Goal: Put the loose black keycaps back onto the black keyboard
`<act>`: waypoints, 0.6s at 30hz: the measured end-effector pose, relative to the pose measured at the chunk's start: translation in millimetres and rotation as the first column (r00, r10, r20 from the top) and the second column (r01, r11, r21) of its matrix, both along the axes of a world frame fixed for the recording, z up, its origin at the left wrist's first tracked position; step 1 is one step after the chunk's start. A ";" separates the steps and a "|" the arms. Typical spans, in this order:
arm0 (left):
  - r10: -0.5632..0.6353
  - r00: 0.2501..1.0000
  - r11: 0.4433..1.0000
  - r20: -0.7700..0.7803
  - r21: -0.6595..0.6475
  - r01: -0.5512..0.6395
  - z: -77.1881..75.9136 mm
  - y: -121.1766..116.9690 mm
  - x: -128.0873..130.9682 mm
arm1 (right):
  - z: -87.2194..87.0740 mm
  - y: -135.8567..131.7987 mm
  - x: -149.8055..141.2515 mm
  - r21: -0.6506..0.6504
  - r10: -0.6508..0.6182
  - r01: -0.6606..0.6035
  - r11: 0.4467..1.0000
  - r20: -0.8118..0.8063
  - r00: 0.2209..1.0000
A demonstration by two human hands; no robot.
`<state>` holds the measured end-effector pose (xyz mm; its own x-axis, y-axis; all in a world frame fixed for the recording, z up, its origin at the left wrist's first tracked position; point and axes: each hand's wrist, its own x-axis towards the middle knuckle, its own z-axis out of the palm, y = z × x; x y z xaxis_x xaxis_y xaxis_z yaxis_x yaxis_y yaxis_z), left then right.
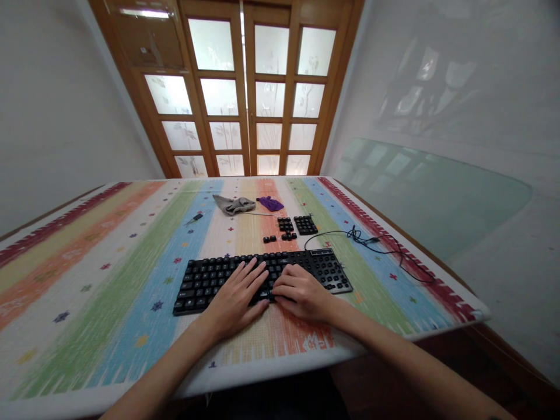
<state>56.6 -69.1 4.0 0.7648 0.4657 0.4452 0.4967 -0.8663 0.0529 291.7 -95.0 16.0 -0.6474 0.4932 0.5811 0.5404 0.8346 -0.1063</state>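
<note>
A black keyboard (205, 283) lies on the table near its front edge. Caps sit on its left and middle parts, while the number pad (332, 271) at the right shows bare key sockets. My left hand (240, 291) rests over the middle keys, fingers stretched out and the thumb along the front edge. Close beside it, my right hand (300, 291) is curled with bent fingers pressed together at the keyboard's lower edge. Whatever its fingertips hold, if anything, is hidden. Behind the keyboard lie loose black keycaps, a block of them (305, 224) and smaller groups (285, 224).
A striped cloth (131, 291) covers the table. Towards the back lie a grey cloth (234, 205), a purple cloth (271, 203), a thin rod (258, 213) and a small black object (198, 216). The keyboard's cable (363, 238) loops to the right.
</note>
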 end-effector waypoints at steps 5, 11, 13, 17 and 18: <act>-0.082 0.987 0.997 0.140 0.025 0.079 0.6 -1.7 8.7 | -2.1 -4.1 -3.6 0.044 -0.030 0.028 0.999 0.053 0.998; -0.104 0.982 0.995 0.161 0.010 0.104 3.0 -3.8 17.0 | -7.6 -6.5 -11.6 -0.020 -0.075 0.076 0.997 0.057 0.996; -0.109 0.984 0.994 0.138 0.019 0.107 3.8 -5.3 17.4 | -9.1 -6.7 -13.0 -0.038 -0.074 0.076 0.996 0.057 0.996; -0.118 0.984 0.993 0.136 0.024 0.116 2.3 -8.5 16.6 | -5.8 -4.4 -11.1 -0.072 -0.055 0.054 0.996 -0.011 0.998; -0.113 0.983 0.994 0.144 0.020 0.112 1.3 -9.0 16.5 | -2.9 -2.2 -9.5 -0.090 -0.039 0.035 0.995 -0.042 0.998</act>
